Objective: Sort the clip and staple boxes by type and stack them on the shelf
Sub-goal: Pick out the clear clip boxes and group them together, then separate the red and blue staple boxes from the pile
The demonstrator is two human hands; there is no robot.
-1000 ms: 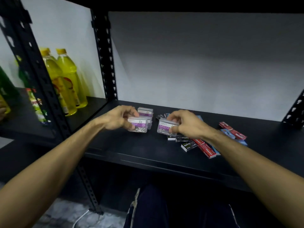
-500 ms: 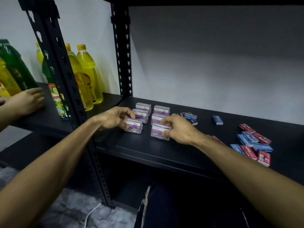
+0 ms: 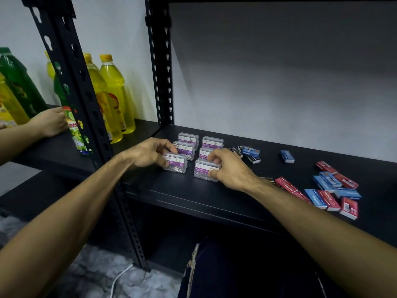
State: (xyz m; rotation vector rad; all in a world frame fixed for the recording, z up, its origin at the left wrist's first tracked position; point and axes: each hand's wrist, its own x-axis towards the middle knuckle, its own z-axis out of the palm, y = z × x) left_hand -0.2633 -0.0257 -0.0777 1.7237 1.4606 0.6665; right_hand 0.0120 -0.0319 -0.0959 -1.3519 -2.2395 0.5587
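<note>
The left hand (image 3: 150, 154) is pinching a clear paper clip box (image 3: 174, 166) at the front of the shelf (image 3: 193, 194). The right hand (image 3: 225, 168) is pinching another clip box (image 3: 204, 169) just beside it. Four more are sitting in two rows behind. A hard push could be knocking those rows crooked. The red and blue staple boxes (image 3: 330, 190) are lying mixed up on the right.

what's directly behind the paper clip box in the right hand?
Behind the front paper clip box that the right hand pinches, two more clip boxes stand in a column: middle box, partly covered by fingers, and back box. Anything between them is hidden.
</note>
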